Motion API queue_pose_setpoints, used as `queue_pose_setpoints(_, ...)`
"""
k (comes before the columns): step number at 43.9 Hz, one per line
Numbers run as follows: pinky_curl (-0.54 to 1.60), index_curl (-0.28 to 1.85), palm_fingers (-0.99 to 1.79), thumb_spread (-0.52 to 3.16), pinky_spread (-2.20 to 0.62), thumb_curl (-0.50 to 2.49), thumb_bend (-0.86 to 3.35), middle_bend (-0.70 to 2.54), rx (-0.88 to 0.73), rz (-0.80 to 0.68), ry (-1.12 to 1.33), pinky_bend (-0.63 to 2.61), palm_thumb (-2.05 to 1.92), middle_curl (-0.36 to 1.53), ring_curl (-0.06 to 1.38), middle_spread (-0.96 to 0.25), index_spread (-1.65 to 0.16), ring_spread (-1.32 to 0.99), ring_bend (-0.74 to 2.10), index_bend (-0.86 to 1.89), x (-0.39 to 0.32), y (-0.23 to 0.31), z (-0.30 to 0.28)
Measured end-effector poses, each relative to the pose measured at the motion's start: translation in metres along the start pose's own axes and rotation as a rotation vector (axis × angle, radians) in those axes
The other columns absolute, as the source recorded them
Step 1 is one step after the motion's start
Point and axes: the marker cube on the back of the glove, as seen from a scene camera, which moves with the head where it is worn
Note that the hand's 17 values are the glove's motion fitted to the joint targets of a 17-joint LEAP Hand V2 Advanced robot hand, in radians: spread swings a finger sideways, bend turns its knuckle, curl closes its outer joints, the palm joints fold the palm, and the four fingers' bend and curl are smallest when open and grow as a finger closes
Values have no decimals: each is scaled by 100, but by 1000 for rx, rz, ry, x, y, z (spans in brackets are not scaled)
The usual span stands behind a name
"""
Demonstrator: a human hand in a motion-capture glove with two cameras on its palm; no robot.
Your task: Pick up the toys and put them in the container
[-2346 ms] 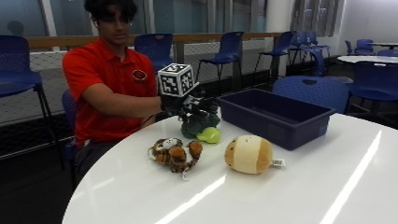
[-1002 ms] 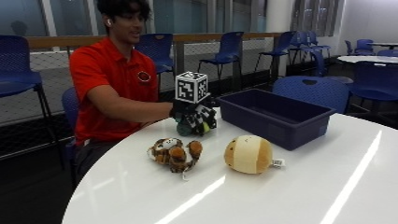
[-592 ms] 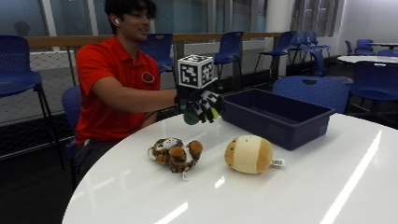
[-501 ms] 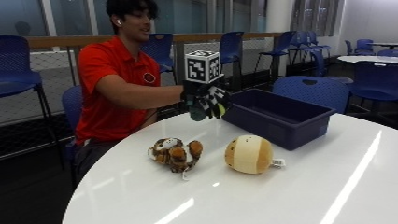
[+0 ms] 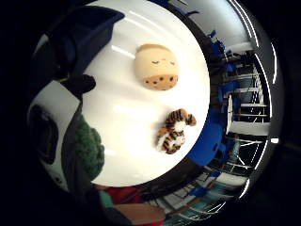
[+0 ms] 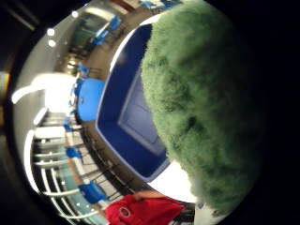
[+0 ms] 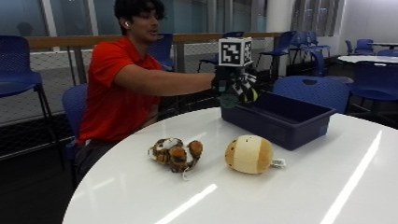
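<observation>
My gloved right hand (image 7: pixel 231 85) is raised over the near left corner of the dark blue container (image 7: pixel 281 120) and grips a green plush toy (image 7: pixel 235 99). That fuzzy green toy (image 6: pixel 211 103) fills much of the thumb side palm view, with the blue container (image 6: pixel 131 117) open below it. On the white table (image 7: pixel 249 196) lie a striped tiger plush (image 7: pixel 175 153) and a round tan plush (image 7: pixel 249 154). The little finger side view shows the tiger (image 5: pixel 174 130), the tan plush (image 5: pixel 156 67) and an edge of the green toy (image 5: pixel 89 148).
Blue chairs (image 7: pixel 314 91) stand behind the table and around other tables (image 7: pixel 370 58) at the back. The person in a red shirt (image 7: pixel 118 93) sits at the table's far left edge.
The hand has lifted the green toy off the table and carried it up and rightward to above the container's corner. The tiger and the tan plush have stayed put.
</observation>
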Motion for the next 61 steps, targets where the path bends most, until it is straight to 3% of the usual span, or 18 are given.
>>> queue_pose_setpoints(11,44,91,95,62,-46,89,12,41,36,-149,-71,92,72,61,46,-54,-50,-54,77,20,-73,-28,-24)
queue_pose_setpoints(27,45,102,95,60,-46,95,7,38,13,-143,-87,93,70,69,49,-55,-53,-53,77,19,-116,-54,-18)
queue_pose_setpoints(32,47,102,69,70,-46,93,2,21,-76,-162,-154,102,63,65,48,-53,-52,-46,72,9,-113,-53,-5)
queue_pose_setpoints(34,48,102,48,78,-43,91,0,17,-87,-165,-178,104,58,64,48,-50,-52,-41,65,11,-111,-53,-1)
queue_pose_setpoints(35,47,101,20,83,-37,89,-4,12,-89,-170,-190,99,52,62,45,-46,-52,-35,53,17,-109,-53,0)
queue_pose_setpoints(36,51,102,11,88,-33,87,-6,12,-89,-176,-201,101,46,62,47,-42,-51,-31,49,22,-108,-52,0)
queue_pose_setpoints(40,47,88,-24,97,-17,73,-12,14,-82,-190,-215,99,23,57,40,-31,-49,-18,31,4,-102,-48,-5)
queue_pose_setpoints(49,39,68,-27,104,-1,57,-7,12,1,-299,55,91,0,48,31,-18,-42,-4,18,7,-56,-27,-13)
queue_pose_setpoints(61,35,53,-28,98,8,42,-10,14,-42,-78,-151,78,-12,40,26,-12,-38,2,12,12,15,17,-9)
